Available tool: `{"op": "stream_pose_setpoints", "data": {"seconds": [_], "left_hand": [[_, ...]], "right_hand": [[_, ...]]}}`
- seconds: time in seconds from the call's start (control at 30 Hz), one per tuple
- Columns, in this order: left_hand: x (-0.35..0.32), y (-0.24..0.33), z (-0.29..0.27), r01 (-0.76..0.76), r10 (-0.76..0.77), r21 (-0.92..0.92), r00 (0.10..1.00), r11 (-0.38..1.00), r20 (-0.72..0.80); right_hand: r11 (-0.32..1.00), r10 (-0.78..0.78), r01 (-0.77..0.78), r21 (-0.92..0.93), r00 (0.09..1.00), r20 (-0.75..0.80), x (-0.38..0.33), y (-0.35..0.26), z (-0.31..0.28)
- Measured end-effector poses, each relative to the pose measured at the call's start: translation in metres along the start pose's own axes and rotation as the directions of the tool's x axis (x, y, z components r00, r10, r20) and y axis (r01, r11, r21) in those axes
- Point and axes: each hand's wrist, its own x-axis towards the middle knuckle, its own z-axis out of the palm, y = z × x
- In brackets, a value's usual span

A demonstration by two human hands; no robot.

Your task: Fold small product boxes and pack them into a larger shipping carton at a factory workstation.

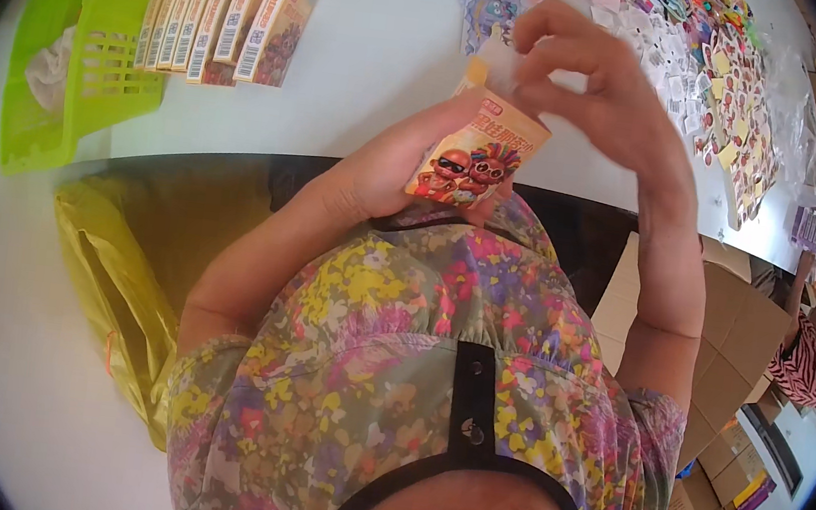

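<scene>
My left hand [404, 154] is wrapped round a small yellow-orange carton [479, 162] with cartoon figures on its front, held above the table's near edge. The carton's top is raised, with pale flaps [485, 67] standing up. Over that opening is my right hand [607, 96], its fingers curled and closed in a pinch, slightly blurred. Something whitish shows beside its fingertips, and I cannot make out whether it is a flap or a separate piece.
Several similar cartons [274, 36] stand in a row at the left, beside a bright green plastic basket [94, 98]. Heaps of small printed pieces [691, 71] cover the table's far right. A yellow bag [113, 282] hangs at lower left; cardboard boxes [735, 343] are at right.
</scene>
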Motion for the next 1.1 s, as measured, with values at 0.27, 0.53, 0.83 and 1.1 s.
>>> {"op": "stream_pose_setpoints", "data": {"seconds": [0.27, 0.53, 0.83, 1.1], "left_hand": [[-0.006, -0.005, -0.015, -0.173, 0.175, 0.321, 0.984, 0.931, 0.022], [-0.01, -0.008, -0.016, -0.391, 0.375, 0.204, 0.92, 0.898, 0.114], [-0.005, -0.02, -0.001, -0.583, 0.77, 0.584, 0.627, 0.565, -0.12], [0.005, -0.019, -0.001, -0.401, 0.612, 0.848, 0.782, 0.347, 0.119]], "right_hand": [[0.983, 0.071, -0.077, 0.168, 0.997, 0.039, -0.004, -0.01, 0.01], [0.914, 0.291, -0.184, 0.362, 0.918, -0.268, -0.032, -0.019, 0.044], [0.868, 0.349, -0.16, 0.47, 0.869, -0.35, -0.049, -0.003, 0.053], [0.928, 0.282, -0.166, 0.335, 0.899, -0.336, -0.08, 0.018, 0.068]]}}
